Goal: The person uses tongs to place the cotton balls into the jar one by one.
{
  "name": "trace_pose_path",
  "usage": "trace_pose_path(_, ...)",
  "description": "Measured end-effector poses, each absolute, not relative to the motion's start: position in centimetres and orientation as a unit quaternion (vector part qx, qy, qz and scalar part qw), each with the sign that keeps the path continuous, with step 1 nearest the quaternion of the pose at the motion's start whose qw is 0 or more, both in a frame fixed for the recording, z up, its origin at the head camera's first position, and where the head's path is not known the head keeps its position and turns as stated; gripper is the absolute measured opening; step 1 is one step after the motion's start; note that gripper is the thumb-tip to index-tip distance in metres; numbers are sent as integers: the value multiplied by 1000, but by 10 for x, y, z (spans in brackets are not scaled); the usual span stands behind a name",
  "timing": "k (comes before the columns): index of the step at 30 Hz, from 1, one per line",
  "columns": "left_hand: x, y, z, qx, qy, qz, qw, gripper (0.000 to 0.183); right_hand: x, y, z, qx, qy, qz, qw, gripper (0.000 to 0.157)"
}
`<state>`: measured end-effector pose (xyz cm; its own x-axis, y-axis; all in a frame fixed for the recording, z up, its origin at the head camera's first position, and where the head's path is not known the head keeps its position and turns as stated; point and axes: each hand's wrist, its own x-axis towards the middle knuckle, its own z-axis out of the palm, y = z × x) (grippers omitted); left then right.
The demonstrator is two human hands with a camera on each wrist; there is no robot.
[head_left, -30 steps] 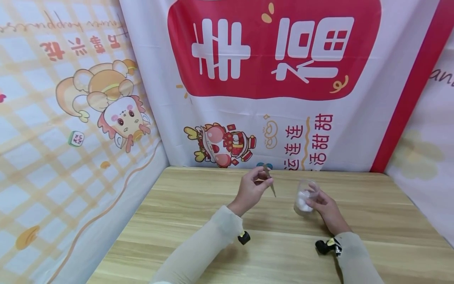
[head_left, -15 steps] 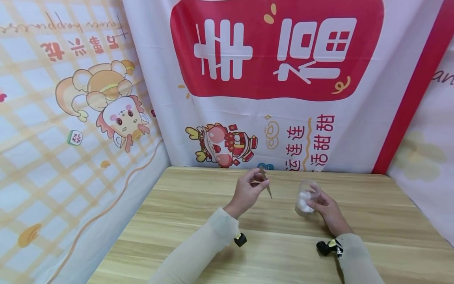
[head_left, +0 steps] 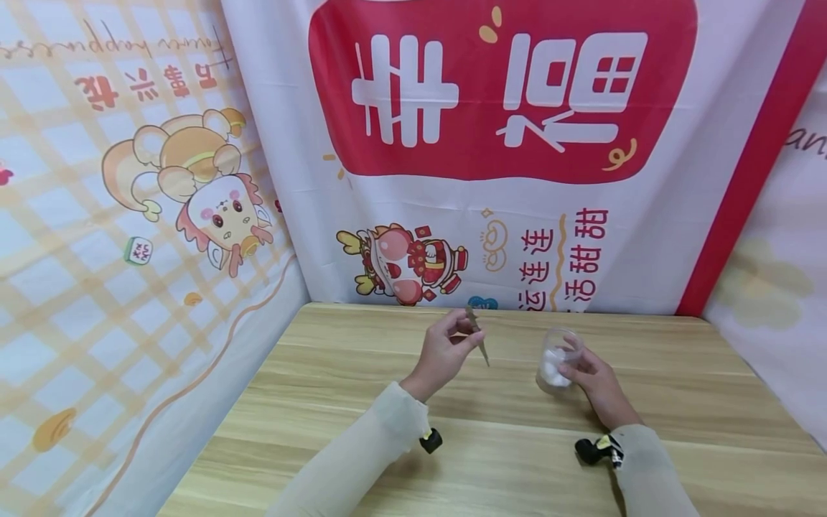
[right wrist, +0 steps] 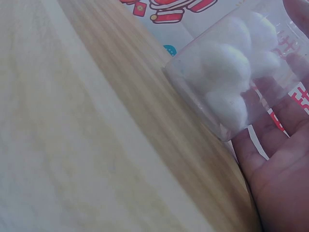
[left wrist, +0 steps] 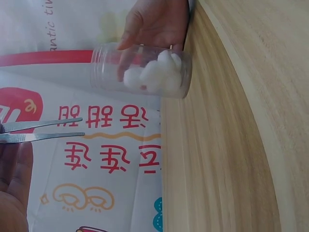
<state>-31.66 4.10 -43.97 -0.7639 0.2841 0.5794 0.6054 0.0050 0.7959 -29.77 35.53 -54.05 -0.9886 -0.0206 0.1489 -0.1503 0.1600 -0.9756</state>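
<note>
Between thumb and fingers, my left hand (head_left: 444, 352) pinches a pair of metal tweezers (head_left: 480, 345), tips angled down toward the table. In the left wrist view the two tips of the tweezers (left wrist: 58, 129) stand a little apart with nothing between them. My right hand (head_left: 601, 384) grips a clear plastic jar (head_left: 549, 345) from its right side; no lid shows on it. Several white cotton balls (right wrist: 224, 67) lie in the jar's lower part. The tweezers are to the left of the jar, apart from it.
Both hands are over a wood-grain table (head_left: 323, 402). A printed white and red cloth (head_left: 491, 161) hangs along its back edge, and a checked cloth (head_left: 148, 287) hangs at the left. A small black camera (head_left: 431, 439) sits at the left wrist, another at the right.
My left hand with the tweezers has drifted left and slightly toward me, farther from the jar. The right hand and jar have stayed nearly in place.
</note>
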Motion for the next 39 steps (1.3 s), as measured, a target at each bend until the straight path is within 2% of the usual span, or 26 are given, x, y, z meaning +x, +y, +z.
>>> trace_pose_path(17, -312, 27, -441, -328, -700, -619, 140, 24, -296, 354, -539, 60, -762, 643, 51, 70)
trace_pose_path(39, -306, 8, -445, -308, -707, -623, 128, 25, -295, 353, -537, 64, -759, 646, 51, 69)
